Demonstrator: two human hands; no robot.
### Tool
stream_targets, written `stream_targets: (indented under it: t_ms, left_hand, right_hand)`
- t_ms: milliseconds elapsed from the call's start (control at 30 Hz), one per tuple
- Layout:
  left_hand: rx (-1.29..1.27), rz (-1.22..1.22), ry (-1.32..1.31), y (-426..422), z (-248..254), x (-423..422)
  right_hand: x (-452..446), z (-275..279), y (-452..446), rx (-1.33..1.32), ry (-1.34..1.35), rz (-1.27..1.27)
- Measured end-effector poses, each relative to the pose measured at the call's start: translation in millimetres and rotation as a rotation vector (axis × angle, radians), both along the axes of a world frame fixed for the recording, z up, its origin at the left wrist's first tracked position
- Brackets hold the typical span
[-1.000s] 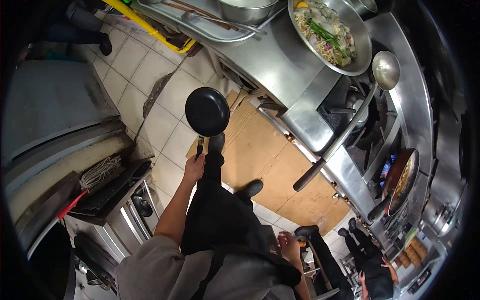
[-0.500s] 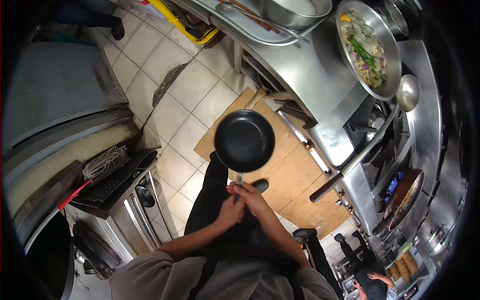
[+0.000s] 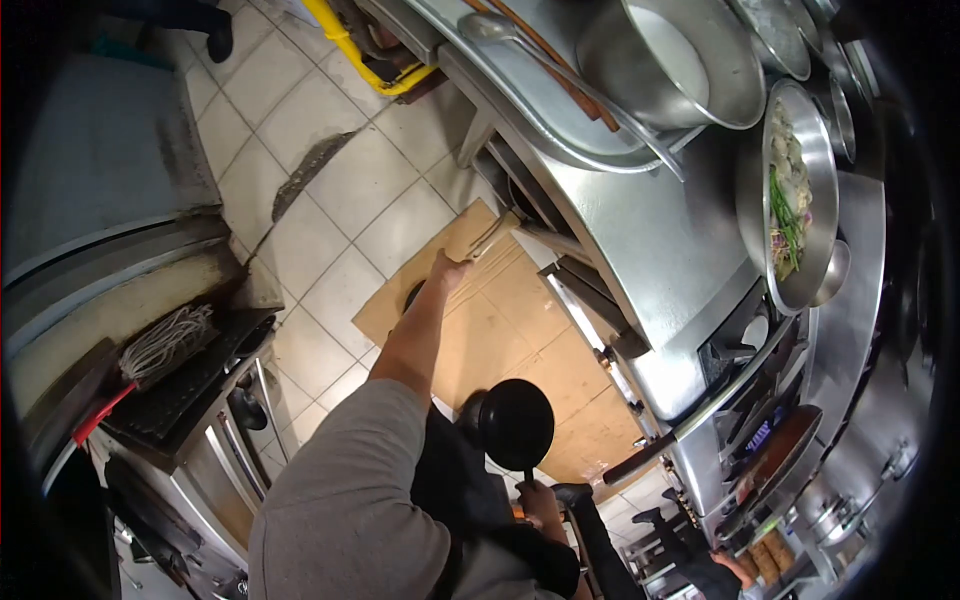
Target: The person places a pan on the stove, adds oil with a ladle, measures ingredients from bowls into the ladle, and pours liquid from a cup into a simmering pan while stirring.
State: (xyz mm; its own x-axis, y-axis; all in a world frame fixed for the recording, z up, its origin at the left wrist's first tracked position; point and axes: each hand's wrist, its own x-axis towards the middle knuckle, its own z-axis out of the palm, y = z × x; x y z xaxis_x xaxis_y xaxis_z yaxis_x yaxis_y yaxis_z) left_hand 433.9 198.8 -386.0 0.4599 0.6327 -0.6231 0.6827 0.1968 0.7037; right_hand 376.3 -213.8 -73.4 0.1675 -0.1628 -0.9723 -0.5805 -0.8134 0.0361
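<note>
My right hand [image 3: 541,503] is wrapped around the handle of a black frying pan [image 3: 517,425], close to my body at the lower middle. My left hand [image 3: 454,268] is stretched far forward on a straight arm, over the cardboard [image 3: 490,345] on the floor. It is nearest to the shelf edge and leg under the steel counter [image 3: 650,215]. How its fingers are set, and whether they touch anything, is too small to make out.
On the counter's right stands a steel bowl [image 3: 815,190] of food with green stalks. A ladle handle [image 3: 640,462] juts past the stove edge. Another pan [image 3: 775,470] sits over a blue flame. A tray [image 3: 560,75] holds utensils beside a steel pot [image 3: 735,85]. Another person [image 3: 710,565] is lower right.
My left hand has left the frying pan's handle and reached forward toward the counter. My right hand has drawn the pan back toward my body. The view has shifted.
</note>
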Motion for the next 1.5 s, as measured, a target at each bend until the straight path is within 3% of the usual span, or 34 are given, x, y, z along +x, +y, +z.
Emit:
stream_targets:
  t_ms: [33, 67, 100, 133, 233, 300, 333, 400, 500, 600, 633, 700, 733, 767, 800, 833, 867, 900, 967, 1033, 1067, 1133, 1200, 1233, 1300, 1333, 1367, 1400, 1433, 1467, 1500]
  left_hand:
    - [-0.012, -0.008, -0.009, -3, -7, 16]
    - [-0.313, 0.262, -0.072, -9, -10, 27]
    - [-0.612, 0.542, -0.124, -16, -9, 30]
    - [-0.617, 0.549, -0.119, -22, -14, 31]
    - [-0.416, 0.523, -0.276, -19, -22, 45]
    - [-0.331, 0.397, -0.428, -12, -22, 56]
    - [-0.330, 0.393, -0.424, -9, -28, 56]
    - [-0.089, 0.290, -0.297, -7, -39, 66]
    - [-0.108, 0.226, -0.207, 4, -18, 70]
    - [0.045, 0.233, -0.123, 5, 11, 72]
    - [0.018, 0.346, -0.148, 1, 32, 64]
    - [0.131, 0.247, -0.086, -5, 89, 18]
    - [0.182, 0.292, -0.155, -16, 53, -19]
    - [0.045, 0.405, -0.481, -30, 73, -57]
    - [-0.147, 0.414, -0.410, -36, 110, -98]
    - [0.112, 0.273, -0.164, -43, 178, -127]
    - [0.238, 0.255, -0.214, -56, 179, -176]
    - [0.296, 0.212, -0.136, -68, 221, -207]
    - [0.146, 0.210, -0.102, -95, 309, -253]
    - [-0.061, 0.068, -0.180, -118, 358, -288]
    - [-0.185, 0.036, -0.266, -140, 384, -296]
    - [-0.319, -0.206, -0.227, -180, 472, -266]
    - [-0.352, -0.417, -0.425, -221, 530, -235]
    - [-0.330, -0.422, -0.430, -245, 553, -221]
    - [-0.442, -0.143, -0.678, -272, 586, -189]
    - [-0.434, -0.172, -0.687, -268, 584, -186]
    - [-0.461, -0.103, -0.674, -259, 575, -186]
    - [-0.498, -0.031, -0.656, -256, 570, -182]
    - [-0.389, 0.087, -0.620, -266, 602, -168]
    - [-0.443, 0.037, -0.667, -260, 612, -168]
    - [-0.445, 0.031, -0.644, -255, 614, -166]
  right_hand:
    - [-1, 7, 1, -0.002, -0.011, 0.007]
    - [-6, 14, -2, -0.008, -0.015, 0.016]
    - [-22, -3, -44, 0.204, -0.112, 0.324]
    - [-28, -2, -53, 0.198, -0.105, 0.328]
    - [-45, -10, -71, 0.000, -0.044, 0.111]
    - [-56, -14, -91, 0.354, -0.280, 0.728]
    - [-61, -11, -90, 0.356, -0.278, 0.722]
    - [-52, 4, -64, 0.192, -0.105, 0.283]
    - [-57, -5, -72, 0.034, 0.007, 0.081]
    - [-46, 17, -42, 0.065, -0.082, 0.195]
    - [-48, 18, -47, 0.089, -0.075, 0.185]
    - [-49, 15, -53, 0.114, -0.113, 0.236]
    - [-47, 22, -47, 0.132, -0.127, 0.218]
    - [-41, 31, -37, 0.161, -0.193, 0.390]
    - [-32, 40, -24, 0.191, -0.269, 0.561]
    - [-25, 53, -9, 0.220, -0.299, 0.540]
    - [-18, 70, 5, 0.308, -0.313, 0.581]
    - [-11, 83, 16, 0.396, -0.328, 0.626]
    - [-5, 92, 28, 0.571, -0.327, 0.682]
    - [-8, 95, 34, 0.831, -0.243, 0.390]
    - [8, 163, 60, 0.839, -0.125, 0.282]
    - [15, 209, 71, 1.054, -0.007, 0.091]
    - [8, 225, 79, 1.271, -0.024, -0.025]
    - [10, 245, 82, 1.298, -0.006, -0.037]
    - [14, 281, 82, 1.314, 0.027, -0.061]
    - [12, 294, 82, 1.293, 0.053, -0.082]
    - [7, 259, 94, 1.505, -0.135, -0.040]
    - [7, 260, 95, 1.501, -0.161, -0.055]
    - [11, 261, 94, 1.542, -0.141, -0.012]
    - [21, 263, 89, 1.581, -0.131, 0.029]
    - [30, 274, 74, 1.439, -0.180, 0.075]
